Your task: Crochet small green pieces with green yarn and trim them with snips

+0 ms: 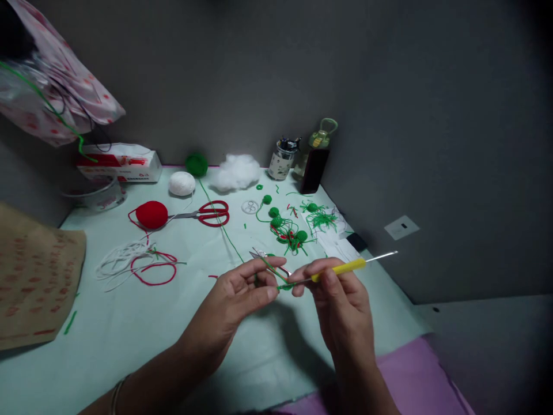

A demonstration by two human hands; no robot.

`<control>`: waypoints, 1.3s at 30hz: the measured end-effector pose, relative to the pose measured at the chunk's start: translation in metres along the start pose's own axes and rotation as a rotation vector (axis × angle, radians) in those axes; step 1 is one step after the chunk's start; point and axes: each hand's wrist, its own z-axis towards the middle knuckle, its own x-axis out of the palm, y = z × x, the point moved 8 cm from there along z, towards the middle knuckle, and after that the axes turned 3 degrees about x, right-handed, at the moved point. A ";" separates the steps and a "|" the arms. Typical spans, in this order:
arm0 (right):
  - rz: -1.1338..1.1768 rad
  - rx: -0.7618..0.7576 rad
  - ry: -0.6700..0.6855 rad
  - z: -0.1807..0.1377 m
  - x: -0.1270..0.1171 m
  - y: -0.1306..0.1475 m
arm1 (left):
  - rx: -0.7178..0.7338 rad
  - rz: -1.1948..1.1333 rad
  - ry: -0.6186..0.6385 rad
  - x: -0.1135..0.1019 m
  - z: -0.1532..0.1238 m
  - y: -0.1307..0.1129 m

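Across the pale green table (pixel 142 340) we go: tissue box (pixel 144 166) at the back left, white yarn ball (pixel 182 184), green yarn ball (pixel 196 165), then fluffy white stuffing (pixel 237 172)! Pen cup (pixel 280 164) near the bottle (pixel 320 138); up front, red-handled scissors (pixel 213 219) point at a red yarn ball (pixel 151 215), loose white strands (pixel 116 262) below, small green crocheted pieces (pixel 301 236) clustered to the right

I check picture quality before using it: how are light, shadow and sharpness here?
Head view: dim light; soft shadow on the table between left hand and right hand; top right corner nearly black; lettering on the bag too blurred to read.
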 end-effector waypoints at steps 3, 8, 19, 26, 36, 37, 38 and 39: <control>-0.048 -0.020 0.002 -0.002 0.000 0.002 | 0.002 0.014 -0.012 -0.001 0.001 0.000; -0.134 -0.088 0.027 -0.008 0.004 0.010 | 0.017 0.033 -0.028 -0.004 0.001 0.001; -1.007 -0.709 0.181 -0.040 0.043 0.036 | -0.041 -0.197 -0.016 0.004 -0.001 0.010; -0.318 -0.336 -0.026 -0.018 0.008 0.025 | -0.110 -0.276 -0.016 0.000 0.001 0.007; -0.430 -0.300 0.095 -0.014 0.024 0.020 | 0.001 -0.005 -0.012 -0.004 0.000 0.002; -0.524 -0.352 0.110 -0.017 0.027 0.021 | 0.003 -0.029 -0.024 -0.005 0.001 0.002; -0.626 -0.420 0.128 -0.021 0.031 0.022 | 0.004 -0.062 -0.030 -0.005 0.001 0.003; -0.719 -0.491 0.129 -0.025 0.034 0.024 | -0.002 -0.104 -0.031 -0.004 0.001 0.004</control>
